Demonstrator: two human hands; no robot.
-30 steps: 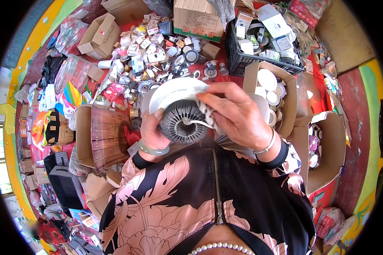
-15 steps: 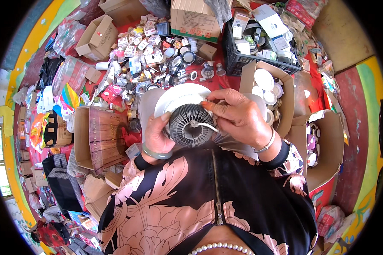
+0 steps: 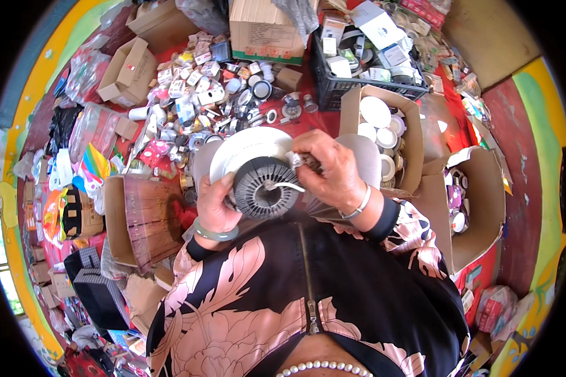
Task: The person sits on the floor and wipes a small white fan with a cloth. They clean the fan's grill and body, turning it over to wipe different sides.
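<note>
My left hand [image 3: 217,204] grips the side of a round lamp fitting [image 3: 261,179]. The fitting has a white rim and a dark finned metal back that faces up at me. A thin white wire curls over the fins. My right hand [image 3: 330,169] rests on the fitting's right edge, its fingers pinched on a small grey part [image 3: 297,159] at the end of that wire. A green bangle sits on my left wrist and a silver one on my right.
A heap of small lamp parts and packets [image 3: 210,94] lies beyond the fitting on a red cloth. A cardboard box of white round fittings [image 3: 383,129] stands to the right, a black crate [image 3: 365,69] behind it. A wooden board [image 3: 148,210] lies left.
The fitting has shifted slightly right and lower in view. My right hand has slid from covering the fins to the fitting's upper right edge, baring the finned back and the wire.
</note>
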